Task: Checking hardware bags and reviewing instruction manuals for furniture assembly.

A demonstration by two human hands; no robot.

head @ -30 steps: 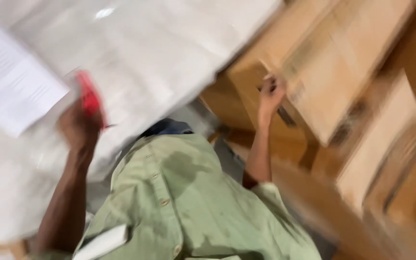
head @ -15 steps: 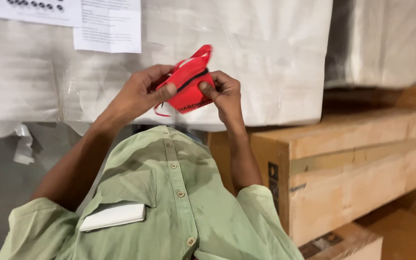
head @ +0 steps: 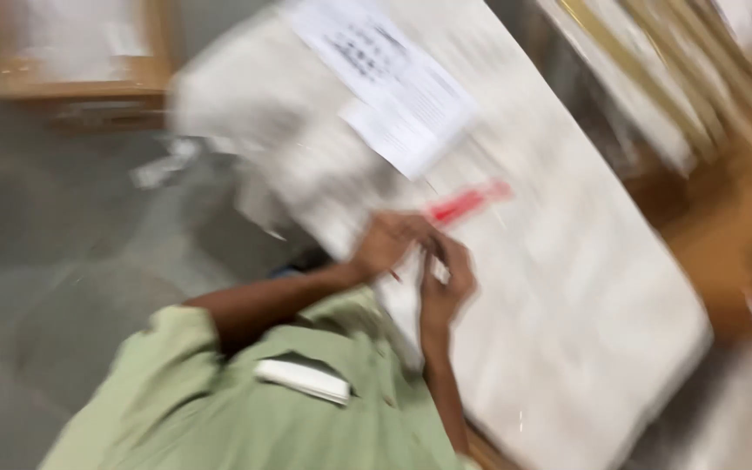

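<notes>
Both hands, left [head: 386, 245] and right [head: 446, 283], meet against a wrapped slab [head: 567, 287]. A tool [head: 466, 204] lies just beyond them. Paper sheets [head: 398, 87] lie on the slab above; a crate [head: 71, 52] sits far left.

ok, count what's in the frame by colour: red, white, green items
Red: 1, a red tool at the fingertips of the left hand and right hand
White: 3, the wrapped white bundle, the paper sheets stuck on it, a white slip in the shirt pocket
Green: 1, the green shirt
Total: 5; blur may hide more

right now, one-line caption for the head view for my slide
Both hands, left hand and right hand, pinch a red tool against a white wrapped bundle.
</notes>
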